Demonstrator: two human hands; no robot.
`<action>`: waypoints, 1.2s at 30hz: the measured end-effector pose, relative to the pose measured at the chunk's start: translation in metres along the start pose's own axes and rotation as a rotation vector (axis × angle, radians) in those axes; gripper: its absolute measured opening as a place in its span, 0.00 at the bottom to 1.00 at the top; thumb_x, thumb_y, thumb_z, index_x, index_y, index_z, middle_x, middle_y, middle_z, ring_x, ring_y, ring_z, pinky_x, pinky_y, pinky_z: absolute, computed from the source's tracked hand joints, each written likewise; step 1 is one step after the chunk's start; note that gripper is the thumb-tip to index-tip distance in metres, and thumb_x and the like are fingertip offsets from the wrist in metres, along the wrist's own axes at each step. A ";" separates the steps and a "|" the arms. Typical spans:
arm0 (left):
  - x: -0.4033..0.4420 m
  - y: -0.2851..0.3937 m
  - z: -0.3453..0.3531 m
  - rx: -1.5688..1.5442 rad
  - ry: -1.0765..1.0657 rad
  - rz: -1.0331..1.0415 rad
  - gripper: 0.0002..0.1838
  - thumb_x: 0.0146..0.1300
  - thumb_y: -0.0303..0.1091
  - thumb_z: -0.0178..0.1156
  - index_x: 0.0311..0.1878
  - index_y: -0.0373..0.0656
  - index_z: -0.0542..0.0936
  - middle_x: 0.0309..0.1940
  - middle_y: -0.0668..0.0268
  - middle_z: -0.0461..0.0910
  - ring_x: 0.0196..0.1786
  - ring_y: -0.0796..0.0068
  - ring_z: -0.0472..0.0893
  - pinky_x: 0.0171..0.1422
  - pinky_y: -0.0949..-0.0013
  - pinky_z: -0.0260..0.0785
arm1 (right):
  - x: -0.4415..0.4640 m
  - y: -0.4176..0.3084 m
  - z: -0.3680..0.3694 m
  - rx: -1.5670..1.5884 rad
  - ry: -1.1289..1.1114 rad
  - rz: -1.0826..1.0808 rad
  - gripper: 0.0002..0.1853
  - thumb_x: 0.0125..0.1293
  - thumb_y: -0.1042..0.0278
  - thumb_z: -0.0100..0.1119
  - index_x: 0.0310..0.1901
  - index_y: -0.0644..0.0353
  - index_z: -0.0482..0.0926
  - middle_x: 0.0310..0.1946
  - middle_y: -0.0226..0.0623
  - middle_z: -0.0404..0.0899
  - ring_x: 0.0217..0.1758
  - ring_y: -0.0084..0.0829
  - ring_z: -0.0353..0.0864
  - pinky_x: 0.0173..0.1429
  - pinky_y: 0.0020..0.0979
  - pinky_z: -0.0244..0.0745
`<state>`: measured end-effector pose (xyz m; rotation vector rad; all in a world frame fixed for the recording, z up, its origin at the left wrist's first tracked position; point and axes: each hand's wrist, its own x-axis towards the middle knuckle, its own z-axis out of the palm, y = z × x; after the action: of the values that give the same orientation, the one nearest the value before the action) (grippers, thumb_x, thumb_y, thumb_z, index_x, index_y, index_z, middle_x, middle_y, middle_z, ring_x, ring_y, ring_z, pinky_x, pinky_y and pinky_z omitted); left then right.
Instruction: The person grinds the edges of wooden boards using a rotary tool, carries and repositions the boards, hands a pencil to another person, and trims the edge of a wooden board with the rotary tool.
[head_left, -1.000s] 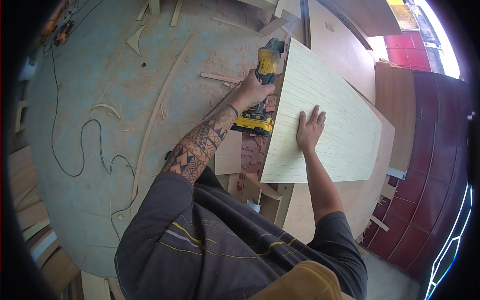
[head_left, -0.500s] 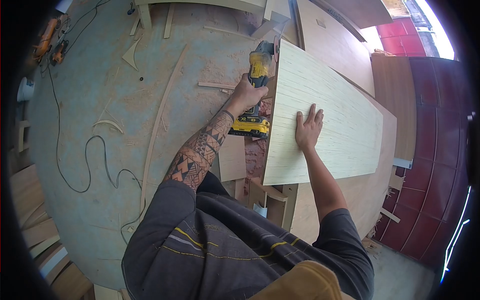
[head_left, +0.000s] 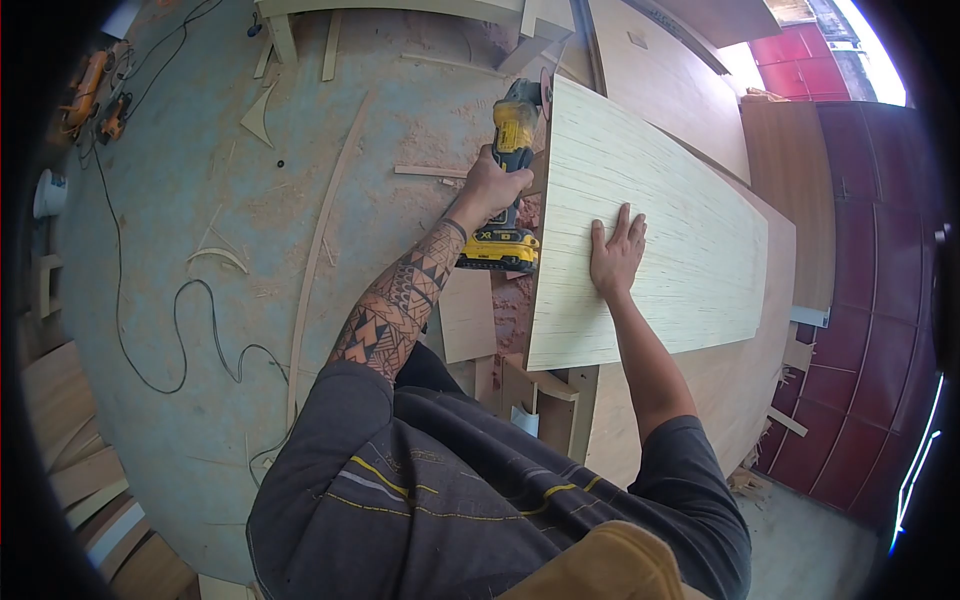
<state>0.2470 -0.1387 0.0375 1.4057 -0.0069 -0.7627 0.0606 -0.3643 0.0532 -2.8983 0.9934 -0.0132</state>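
Observation:
My left hand (head_left: 490, 190) is wrapped around the body of a yellow-and-black cordless angle grinder (head_left: 515, 132), with its battery (head_left: 500, 250) at the near end. At the grinder's far end, a thin round disc (head_left: 546, 92) stands at the far left corner of a pale wooden panel (head_left: 680, 260). Whether disc and wood touch, I cannot tell. On the panel's streaked top face rests my right hand (head_left: 617, 255), flat with fingers spread, a little in from the left edge.
Beneath the panel lies a larger wooden sheet (head_left: 640, 410). Offcuts, sawdust and a long curved strip (head_left: 320, 230) litter the floor on the left, along with a dark cable (head_left: 180, 340). Orange power tools (head_left: 88, 90) lie at the far left. Dark red metal doors (head_left: 870, 300) stand at the right.
The whole view has shifted slightly. Both hands keep the same hold, and the grinder stays at the panel's far left corner.

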 end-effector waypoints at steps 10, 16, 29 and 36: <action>-0.002 0.003 -0.001 0.033 -0.001 -0.040 0.34 0.65 0.36 0.71 0.69 0.30 0.68 0.39 0.57 0.87 0.30 0.70 0.89 0.33 0.65 0.85 | 0.004 -0.002 -0.001 -0.009 -0.005 0.007 0.46 0.84 0.33 0.47 0.90 0.54 0.51 0.90 0.65 0.44 0.94 0.59 0.42 0.95 0.51 0.39; 0.000 0.000 0.000 0.000 0.011 -0.041 0.34 0.64 0.34 0.72 0.68 0.31 0.68 0.38 0.58 0.86 0.28 0.70 0.89 0.31 0.64 0.84 | 0.008 -0.002 0.001 -0.011 -0.002 0.002 0.46 0.84 0.33 0.46 0.90 0.54 0.51 0.90 0.65 0.44 0.94 0.59 0.42 0.95 0.51 0.39; -0.004 0.005 0.000 -0.008 0.003 -0.040 0.31 0.64 0.31 0.71 0.66 0.33 0.68 0.36 0.61 0.84 0.25 0.72 0.87 0.27 0.64 0.84 | 0.011 -0.003 -0.003 0.009 -0.006 -0.002 0.46 0.84 0.33 0.47 0.90 0.56 0.52 0.90 0.66 0.44 0.94 0.60 0.42 0.95 0.52 0.39; 0.003 -0.003 0.000 0.044 0.035 -0.006 0.31 0.64 0.32 0.71 0.66 0.33 0.68 0.36 0.61 0.83 0.26 0.72 0.87 0.27 0.64 0.84 | 0.011 -0.005 -0.004 0.017 -0.003 -0.003 0.46 0.83 0.33 0.47 0.90 0.56 0.52 0.90 0.66 0.44 0.94 0.59 0.42 0.95 0.52 0.39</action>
<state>0.2475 -0.1400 0.0335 1.4617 0.0075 -0.7475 0.0721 -0.3674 0.0577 -2.8833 0.9833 -0.0169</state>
